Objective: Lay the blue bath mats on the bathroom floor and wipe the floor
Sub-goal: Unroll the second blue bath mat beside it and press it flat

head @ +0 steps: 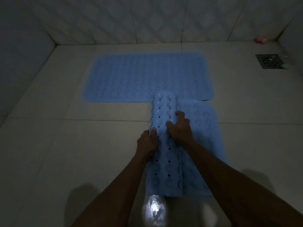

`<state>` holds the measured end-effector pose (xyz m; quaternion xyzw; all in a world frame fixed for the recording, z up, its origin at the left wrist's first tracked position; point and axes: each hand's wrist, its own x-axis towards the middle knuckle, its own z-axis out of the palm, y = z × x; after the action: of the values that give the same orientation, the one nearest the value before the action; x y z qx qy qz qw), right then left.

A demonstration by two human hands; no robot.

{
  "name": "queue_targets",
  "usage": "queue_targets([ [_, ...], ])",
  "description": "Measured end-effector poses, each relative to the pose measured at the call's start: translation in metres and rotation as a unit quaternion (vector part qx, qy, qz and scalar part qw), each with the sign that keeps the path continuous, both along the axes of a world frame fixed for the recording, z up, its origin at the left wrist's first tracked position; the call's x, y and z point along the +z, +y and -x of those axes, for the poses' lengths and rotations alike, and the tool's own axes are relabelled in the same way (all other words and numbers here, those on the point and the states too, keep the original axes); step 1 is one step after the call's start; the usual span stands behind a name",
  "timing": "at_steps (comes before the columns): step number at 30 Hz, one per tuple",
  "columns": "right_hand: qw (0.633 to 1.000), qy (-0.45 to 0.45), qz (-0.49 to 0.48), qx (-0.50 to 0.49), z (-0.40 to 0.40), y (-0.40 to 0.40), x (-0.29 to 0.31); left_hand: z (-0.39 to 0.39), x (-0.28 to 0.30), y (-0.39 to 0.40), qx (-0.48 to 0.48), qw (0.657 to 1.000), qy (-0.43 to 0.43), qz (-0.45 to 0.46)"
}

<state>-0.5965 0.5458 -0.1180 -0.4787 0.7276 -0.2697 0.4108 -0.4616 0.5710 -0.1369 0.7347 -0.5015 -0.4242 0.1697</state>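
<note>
First mat (147, 76) lies flat on the floor (65, 145) by the wall. Second mat (165, 145) is folded lengthwise, suction cups up. Left hand (146, 142) fingers pinch its folded edge; right hand (179, 128) presses on top. Step: unfolding. Next: flip the flap leftward, flatten.

Both forearms are bare, with no sleeves showing. The left hand (146, 141) and right hand (179, 128) wear nothing.

A dark square drain (268, 61) sits far right. A small green thing (285, 65) lies just beside it. Small pink and orange things (260, 39) rest at the tiled wall (147, 18).
</note>
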Motion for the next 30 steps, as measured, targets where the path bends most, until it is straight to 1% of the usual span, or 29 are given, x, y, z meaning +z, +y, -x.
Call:
queue_targets([
  [5, 1.0, 0.003, 0.01, -0.002, -0.004, 0.001, 0.006, -0.004, -0.004, -0.003, -0.014, 1.0, -0.018, -0.009],
  [10, 1.0, 0.008, 0.025, -0.005, -0.007, -0.001, 0.007, -0.008, -0.002, 0.001, -0.008, 0.999, -0.029, 0.024],
  [16, 0.999, 0.025, 0.022, 0.016, -0.012, 0.001, 0.006, -0.012, -0.006, 0.005, 0.008, 1.0, -0.016, 0.017],
  [20, 0.999, 0.027, 0.022, 0.019, -0.012, 0.001, 0.005, -0.014, -0.007, 0.003, -0.014, 1.0, -0.022, 0.014],
  [23, 0.999, 0.021, 0.016, 0.02, -0.012, 0.001, 0.004, -0.013, -0.007, 0.005, 0.011, 1.0, -0.01, 0.011],
  [25, 1.0, 0.006, 0.018, 0.021, -0.013, 0.002, 0.005, -0.011, -0.007, 0.007, 0.03, 0.999, -0.014, 0.031],
  [28, 0.999, -0.002, 0.03, 0.016, -0.02, 0.001, 0.005, -0.011, -0.004, 0.008, 0.06, 0.994, -0.017, 0.089],
  [30, 0.999, -0.013, 0.03, -0.005, -0.023, -0.003, 0.006, -0.015, 0.001, 0.006, 0.084, 0.991, -0.011, 0.1],
])
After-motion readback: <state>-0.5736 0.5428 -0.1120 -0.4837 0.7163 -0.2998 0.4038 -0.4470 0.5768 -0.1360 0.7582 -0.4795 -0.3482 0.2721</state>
